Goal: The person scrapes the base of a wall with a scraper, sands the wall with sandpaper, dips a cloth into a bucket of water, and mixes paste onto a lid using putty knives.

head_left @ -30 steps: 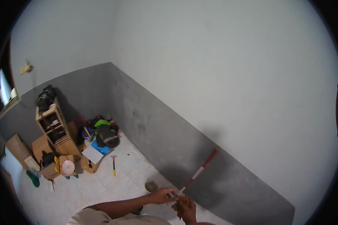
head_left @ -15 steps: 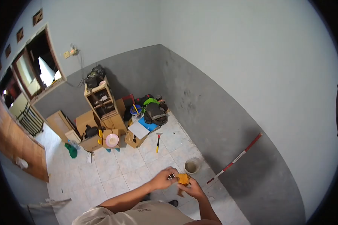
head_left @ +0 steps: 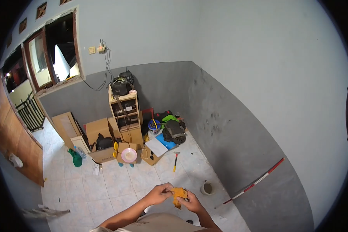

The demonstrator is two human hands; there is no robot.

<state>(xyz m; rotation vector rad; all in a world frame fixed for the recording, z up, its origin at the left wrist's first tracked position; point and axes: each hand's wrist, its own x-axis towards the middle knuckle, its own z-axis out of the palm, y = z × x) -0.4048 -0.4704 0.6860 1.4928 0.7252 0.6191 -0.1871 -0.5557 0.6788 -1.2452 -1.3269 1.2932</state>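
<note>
Between my two hands, in front of my chest, is a crumpled orange-yellow sheet (head_left: 178, 196); whether it is sandpaper or cloth I cannot tell. My left hand (head_left: 157, 195) pinches its left edge with bent fingers. On the other side, my right hand (head_left: 193, 203) grips the sheet with thumb and fingers. One flap of it hangs down between the hands. To the right of them a small pale bucket (head_left: 207, 188) with greyish contents stands on the floor.
A red-and-white striped pole (head_left: 255, 181) leans on the grey wall at right. A scraper (head_left: 176, 161) with a yellow-black handle lies on the tiles. Cardboard boxes (head_left: 98, 131), a wooden shelf (head_left: 123, 106), a pink-rimmed bowl (head_left: 128, 155) and a backpack (head_left: 174, 131) stand along the far wall.
My view has swung left and up, so the room sits lower and further right. The sheet, compact before, now looks more opened out between my hands. Both hands still hold it.
</note>
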